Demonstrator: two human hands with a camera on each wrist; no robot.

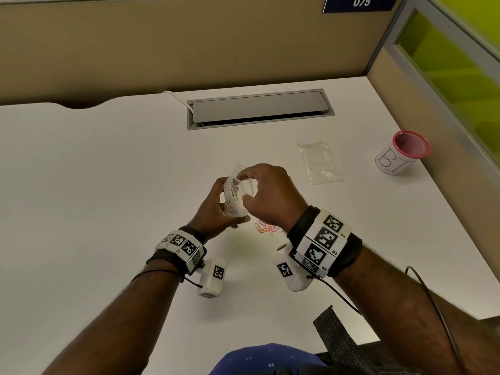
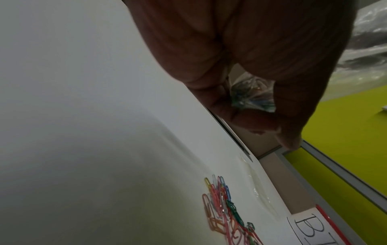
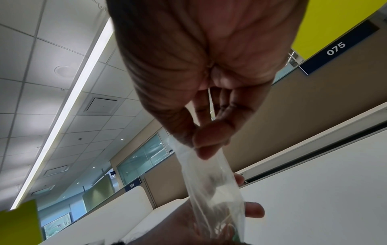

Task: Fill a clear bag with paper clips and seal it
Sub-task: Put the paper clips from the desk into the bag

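Clear bag [image 1: 236, 194] (seemingly unsealed) holds clips.

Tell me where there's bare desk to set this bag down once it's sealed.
The widest bare patch is the desk left of the left hand, reaching back to the cable tray. Another lies between the tray and the bag. It is crowded on the right: loose clips under the right hand, spare bags, then the cup.

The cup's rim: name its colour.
Red, on the cup at the desk's right; the head view shows it best.
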